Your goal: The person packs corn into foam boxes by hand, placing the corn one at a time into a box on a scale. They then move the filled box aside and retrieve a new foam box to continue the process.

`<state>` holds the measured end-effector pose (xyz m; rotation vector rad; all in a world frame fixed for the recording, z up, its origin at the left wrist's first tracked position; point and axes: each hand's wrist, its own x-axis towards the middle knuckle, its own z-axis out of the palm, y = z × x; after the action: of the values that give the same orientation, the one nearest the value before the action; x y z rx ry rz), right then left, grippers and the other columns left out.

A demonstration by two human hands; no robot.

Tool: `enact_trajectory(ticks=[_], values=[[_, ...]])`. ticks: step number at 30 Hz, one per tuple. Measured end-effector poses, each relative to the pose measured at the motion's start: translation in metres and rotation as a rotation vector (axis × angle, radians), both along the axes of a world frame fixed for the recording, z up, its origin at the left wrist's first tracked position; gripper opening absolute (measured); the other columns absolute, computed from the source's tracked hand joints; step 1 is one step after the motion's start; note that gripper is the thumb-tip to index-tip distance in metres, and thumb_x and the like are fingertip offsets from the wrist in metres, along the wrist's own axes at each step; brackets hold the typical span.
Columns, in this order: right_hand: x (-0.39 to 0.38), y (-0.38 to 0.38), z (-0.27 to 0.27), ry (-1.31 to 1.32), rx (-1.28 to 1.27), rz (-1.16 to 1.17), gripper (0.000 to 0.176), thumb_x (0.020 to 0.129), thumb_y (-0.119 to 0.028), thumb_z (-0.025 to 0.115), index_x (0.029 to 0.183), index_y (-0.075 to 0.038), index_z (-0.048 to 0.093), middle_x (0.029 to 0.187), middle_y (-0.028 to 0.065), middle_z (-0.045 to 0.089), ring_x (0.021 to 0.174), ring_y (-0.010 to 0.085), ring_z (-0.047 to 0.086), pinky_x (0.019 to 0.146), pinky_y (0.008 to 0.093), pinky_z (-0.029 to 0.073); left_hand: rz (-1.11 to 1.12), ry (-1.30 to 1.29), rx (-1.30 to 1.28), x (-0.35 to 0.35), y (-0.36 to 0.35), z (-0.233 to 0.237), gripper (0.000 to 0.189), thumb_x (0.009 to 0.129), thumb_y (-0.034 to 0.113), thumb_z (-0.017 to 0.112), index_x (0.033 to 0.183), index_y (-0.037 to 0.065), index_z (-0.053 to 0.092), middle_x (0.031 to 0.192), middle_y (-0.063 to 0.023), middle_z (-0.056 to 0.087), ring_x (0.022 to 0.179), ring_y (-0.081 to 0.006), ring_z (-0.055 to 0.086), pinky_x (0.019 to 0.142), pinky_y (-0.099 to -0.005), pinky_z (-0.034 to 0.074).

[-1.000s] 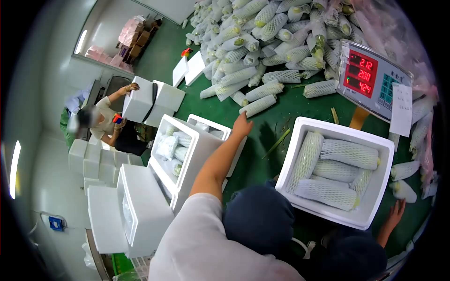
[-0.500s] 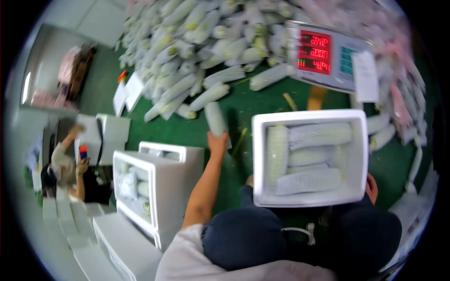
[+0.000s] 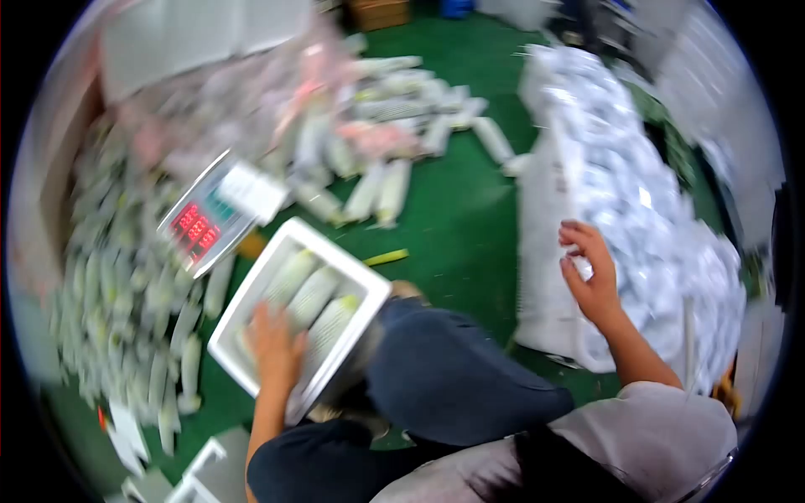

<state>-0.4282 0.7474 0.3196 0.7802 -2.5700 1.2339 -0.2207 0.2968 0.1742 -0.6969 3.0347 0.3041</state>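
Note:
A white foam box (image 3: 369, 289) rests tilted near my knees, holding several long pale-green vegetables (image 3: 312, 295) in white net sleeves. Over the box's left part lies my left hand (image 3: 278, 348), fingers stretched out on the contents and somewhat blurred; what is under the palm is hidden. My right hand (image 3: 591, 277) is raised in the air at the right, its fingers apart and curved, with nothing visible in them. It is nearest to a heap of shiny white plastic packs (image 3: 625, 193) in a large white sack (image 3: 545, 251).
Beyond the box stands a scale (image 3: 210, 218) with red digits and a paper on it. Net-sleeved vegetables lie in a large pile (image 3: 126, 310) at left, and more are scattered (image 3: 390, 193) ahead. A green scrap (image 3: 386, 257) is on the green floor (image 3: 461, 226).
The view has swung right, bringing the sack of packs into sight. My left hand has moved from a net-sleeved vegetable on the floor side to the box; my right hand has left the box's side.

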Motion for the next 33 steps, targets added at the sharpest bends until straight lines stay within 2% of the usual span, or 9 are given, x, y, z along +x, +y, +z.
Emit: enact_trajectory(ticks=[5,9,14,15,18,22,26,31,33], values=[[-0.047,0.231,-0.018,-0.117,-0.131,-0.521,0.033,0.087,-0.003,0.058,0.12,-0.002,0.063,0.11,0.0071,0.067,0.099,0.0157,0.062,0.085,0.0288,0.05,0.177,0.463,1.248,0.066,0.023,0.07,0.059,0.1,0.037,0.047,0.145,0.0,0.041,0.136,-0.0227,0.054,0.132,-0.0302,0.047,0.113,-0.0392,0.03],[-0.042,0.224,-0.058,-0.246,0.172,-0.393,0.043,0.081,-0.01,0.066,0.123,-0.002,0.061,0.117,0.0143,0.066,0.107,0.0255,0.063,0.094,0.0356,0.048,0.294,0.32,1.756,0.148,0.03,0.06,0.065,0.095,0.051,0.047,0.125,-0.006,0.056,0.104,-0.0263,0.067,0.093,-0.0351,0.067,0.091,-0.0437,0.051],[-0.126,0.179,-0.174,0.505,0.612,-0.144,0.055,0.081,-0.01,0.063,0.135,-0.005,0.052,0.131,0.0179,0.059,0.122,0.0374,0.053,0.101,0.0435,0.043,0.365,0.815,1.213,0.194,0.068,0.052,0.04,0.099,0.031,0.043,0.098,-0.003,0.065,0.092,-0.0151,0.067,0.084,-0.0247,0.062,0.082,-0.034,0.05],[-0.133,0.16,-0.163,0.133,0.686,-0.188,0.05,0.086,-0.013,0.058,0.135,-0.005,0.052,0.13,0.0181,0.059,0.12,0.0379,0.054,0.101,0.0428,0.044,0.378,0.769,1.253,0.197,0.07,0.059,0.04,0.099,0.03,0.042,0.094,-0.002,0.065,0.089,-0.0132,0.066,0.082,-0.0226,0.061,0.079,-0.0321,0.049],[-0.146,0.181,-0.17,0.245,0.84,-0.16,0.057,0.086,-0.021,0.062,0.139,-0.005,0.05,0.131,0.0191,0.058,0.121,0.0355,0.054,0.1,0.0409,0.044,0.458,0.701,1.777,0.209,0.071,0.078,0.044,0.099,0.032,0.041,0.093,-0.003,0.066,0.086,-0.0109,0.067,0.078,-0.0178,0.062,0.078,-0.0287,0.05],[-0.103,0.202,-0.107,-0.012,0.767,-0.262,0.066,0.083,-0.02,0.066,0.145,-0.009,0.044,0.14,0.0203,0.053,0.126,0.0352,0.052,0.106,0.039,0.04,0.612,0.492,1.381,0.212,0.079,0.103,0.045,0.1,0.031,0.038,0.092,-0.003,0.065,0.085,-0.01,0.068,0.077,-0.0158,0.063,0.075,-0.026,0.051],[-0.117,0.221,-0.059,-0.227,0.005,-0.559,0.059,0.091,-0.023,0.062,0.143,-0.002,0.044,0.139,0.0214,0.053,0.126,0.0297,0.053,0.108,0.0396,0.039,0.613,0.635,1.759,0.209,0.069,0.095,0.046,0.101,0.032,0.037,0.092,-0.003,0.065,0.085,-0.0097,0.069,0.076,-0.0154,0.065,0.073,-0.0245,0.051],[-0.153,0.068,-0.082,-0.481,-0.779,0.027,0.047,0.101,-0.02,0.044,0.145,-0.003,0.043,0.146,0.016,0.045,0.134,0.0246,0.043,0.114,0.0406,0.032,0.508,0.51,1.698,0.175,0.051,0.082,0.044,0.101,0.033,0.038,0.094,-0.002,0.064,0.082,-0.0099,0.069,0.073,-0.0146,0.066,0.073,-0.023,0.051],[-0.132,-0.075,-0.083,-0.584,-0.576,0.264,0.045,0.098,-0.025,0.054,0.136,-0.001,0.051,0.13,0.0122,0.055,0.12,0.0204,0.051,0.105,0.0353,0.039,0.34,0.494,1.501,0.156,0.047,0.082,0.043,0.101,0.033,0.039,0.096,-0.002,0.064,0.081,-0.0097,0.069,0.072,-0.0144,0.065,0.072,-0.0231,0.051]])
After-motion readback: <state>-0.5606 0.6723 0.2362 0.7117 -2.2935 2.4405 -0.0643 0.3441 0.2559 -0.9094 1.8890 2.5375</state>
